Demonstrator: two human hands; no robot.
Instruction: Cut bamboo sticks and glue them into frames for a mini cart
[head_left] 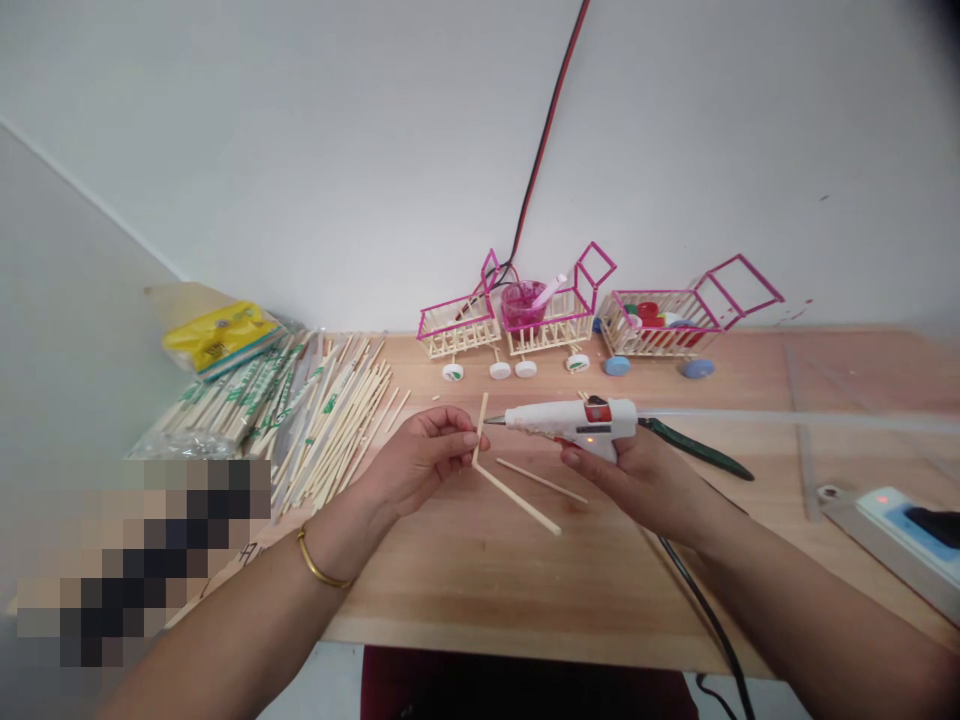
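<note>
Between the thumb and fingers of my left hand (426, 455) is a short wooden stick (482, 415), held upright. From its lower end a longer stick (519, 499) slants down to the right; the two meet at an angle. My right hand (651, 482) grips a white hot glue gun (574, 418) with an orange light on its side. The metal nozzle points left and is at the upright stick, close to my left fingertips; I cannot tell whether it touches. A clear glue stick (795, 421) sticks out of the gun's back. Another loose stick (541, 480) lies just behind the joined pair.
Three small stick carts (457, 335) with purple rims stand along the wall; one holds a purple-stained cup (523, 303), another bottle caps. Loose sticks (337, 430) and bagged ones lie left. Green-handled pliers (701, 450) and a power strip (900, 540) are on the right.
</note>
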